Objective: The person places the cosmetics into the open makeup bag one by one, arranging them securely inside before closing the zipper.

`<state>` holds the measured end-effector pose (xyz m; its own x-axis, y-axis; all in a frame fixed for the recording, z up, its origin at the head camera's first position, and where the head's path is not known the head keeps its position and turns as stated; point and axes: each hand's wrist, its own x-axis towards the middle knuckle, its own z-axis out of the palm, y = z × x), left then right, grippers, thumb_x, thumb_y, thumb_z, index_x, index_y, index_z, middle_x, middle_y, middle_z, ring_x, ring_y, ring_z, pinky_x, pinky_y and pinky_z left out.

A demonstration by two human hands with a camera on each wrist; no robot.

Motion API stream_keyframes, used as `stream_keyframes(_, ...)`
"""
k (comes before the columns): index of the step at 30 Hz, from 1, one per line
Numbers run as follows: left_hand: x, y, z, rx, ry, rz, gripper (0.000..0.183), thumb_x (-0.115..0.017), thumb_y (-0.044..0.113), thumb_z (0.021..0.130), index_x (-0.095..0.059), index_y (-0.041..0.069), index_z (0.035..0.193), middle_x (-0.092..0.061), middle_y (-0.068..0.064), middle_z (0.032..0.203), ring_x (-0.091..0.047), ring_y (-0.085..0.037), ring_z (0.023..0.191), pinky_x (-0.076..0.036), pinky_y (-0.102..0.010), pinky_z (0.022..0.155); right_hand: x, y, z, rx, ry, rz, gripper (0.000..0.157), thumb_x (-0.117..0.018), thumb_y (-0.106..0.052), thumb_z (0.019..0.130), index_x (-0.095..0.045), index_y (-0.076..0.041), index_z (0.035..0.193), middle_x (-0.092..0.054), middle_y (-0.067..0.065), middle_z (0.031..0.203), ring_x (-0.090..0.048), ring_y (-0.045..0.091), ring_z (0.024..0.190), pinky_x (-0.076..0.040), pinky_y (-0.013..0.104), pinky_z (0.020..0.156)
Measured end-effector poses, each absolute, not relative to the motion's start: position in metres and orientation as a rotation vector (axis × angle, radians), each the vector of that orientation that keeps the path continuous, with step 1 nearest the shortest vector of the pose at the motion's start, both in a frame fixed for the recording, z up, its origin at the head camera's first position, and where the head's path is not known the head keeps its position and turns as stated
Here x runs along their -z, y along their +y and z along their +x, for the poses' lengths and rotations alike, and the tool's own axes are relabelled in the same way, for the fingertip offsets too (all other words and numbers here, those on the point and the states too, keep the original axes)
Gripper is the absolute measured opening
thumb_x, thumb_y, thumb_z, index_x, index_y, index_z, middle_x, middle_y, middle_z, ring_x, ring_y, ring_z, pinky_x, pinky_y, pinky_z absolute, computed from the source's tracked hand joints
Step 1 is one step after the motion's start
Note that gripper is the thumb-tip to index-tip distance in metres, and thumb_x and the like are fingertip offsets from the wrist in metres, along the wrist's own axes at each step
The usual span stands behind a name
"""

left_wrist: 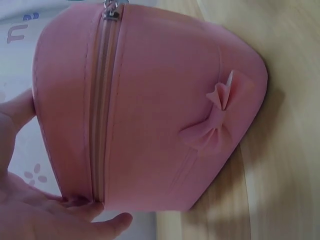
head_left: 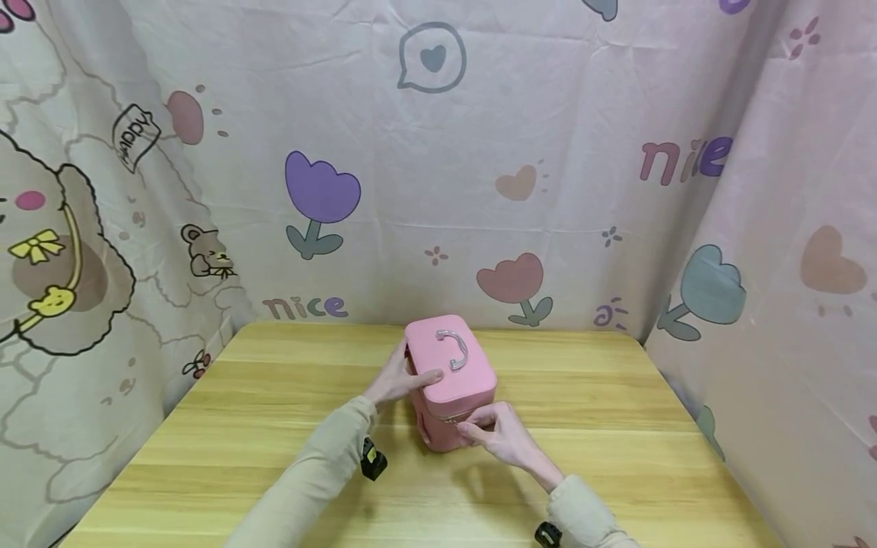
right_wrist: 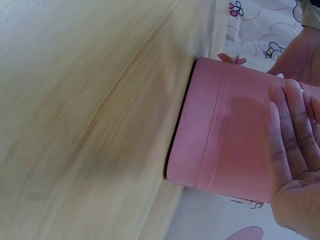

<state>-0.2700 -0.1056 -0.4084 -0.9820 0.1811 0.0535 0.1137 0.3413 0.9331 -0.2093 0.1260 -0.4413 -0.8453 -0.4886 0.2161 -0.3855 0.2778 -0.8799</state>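
A pink cosmetic case (head_left: 448, 358) with a silver top handle (head_left: 457, 352) stands upright on the table. My left hand (head_left: 400, 377) grips the lid from the left, with the thumb across the top and the fingers down the far-left side. At the near side, my right hand (head_left: 503, 435) pinches the zipper pull with thumb and index finger; the pinch itself is partly hidden. In the left wrist view, the zipper (left_wrist: 102, 100) runs closed below the lid, its metal slider (left_wrist: 112, 14) at the top edge. A pink bow (left_wrist: 217, 122) decorates the case's side.
The wooden table (head_left: 274, 396) extends around the case. Patterned cloth (head_left: 425, 152) hangs behind it and on both sides. Small metal rings (right_wrist: 255, 204) show at the case's edge in the right wrist view. A black wrist device (head_left: 372, 460) sits by the left sleeve.
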Motion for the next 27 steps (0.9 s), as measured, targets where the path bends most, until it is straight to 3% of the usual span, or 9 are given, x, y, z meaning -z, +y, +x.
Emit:
stream_keyframes(5, 0.409, -0.107, -0.273, -1.707, 2.524, 0.280, 0.108, -0.082, 0.030, 0.082, -0.013, 0.004, 0.161, -0.021, -0.023, 0.166, -0.018, -0.041, 0.155, -0.019, -0.059, 0.125, 0.442, 0.131, -0.210, 1.628, 2.444, -0.831, 0.021, -0.065, -0.008, 0.095, -0.074, 0.011, 0.091, -0.074, 0.027, 0.080, -0.068, 0.003, 0.067, -0.058, 0.020, 0.065)
stream_keyframes(14, 0.408, -0.117, -0.282, -1.614, 2.492, 0.339, 0.110, -0.082, 0.033, 0.083, -0.010, 0.008, 0.163, -0.017, -0.024, 0.167, -0.019, -0.042, 0.154, -0.021, -0.060, 0.124, 0.442, 0.146, -0.214, 1.648, 2.380, -0.817, 0.021, -0.065, -0.006, 0.095, -0.072, 0.014, 0.096, -0.073, 0.031, 0.088, -0.076, 0.032, 0.076, -0.064, 0.035, 0.073)
stream_keyframes(19, 0.404, -0.122, -0.288, -1.523, 2.488, 0.429, 0.107, -0.081, 0.037, 0.083, -0.014, 0.013, 0.163, -0.016, -0.023, 0.167, -0.018, -0.043, 0.155, -0.018, -0.063, 0.124, 0.442, 0.154, -0.217, 1.636, 2.378, -0.815, 0.023, -0.065, -0.008, 0.096, -0.072, 0.014, 0.098, -0.073, 0.031, 0.089, -0.076, 0.029, 0.076, -0.064, 0.040, 0.075)
stream_keyframes(27, 0.402, -0.130, -0.295, -1.476, 2.456, 0.470, 0.111, -0.081, 0.043, 0.081, -0.013, 0.011, 0.163, -0.014, -0.020, 0.168, -0.014, -0.042, 0.156, -0.016, -0.062, 0.125, 0.444, 0.172, -0.222, 1.636, 2.382, -0.769, 0.026, -0.064, -0.007, 0.096, -0.069, 0.018, 0.098, -0.073, 0.029, 0.083, -0.075, 0.021, 0.072, -0.064, 0.031, 0.074)
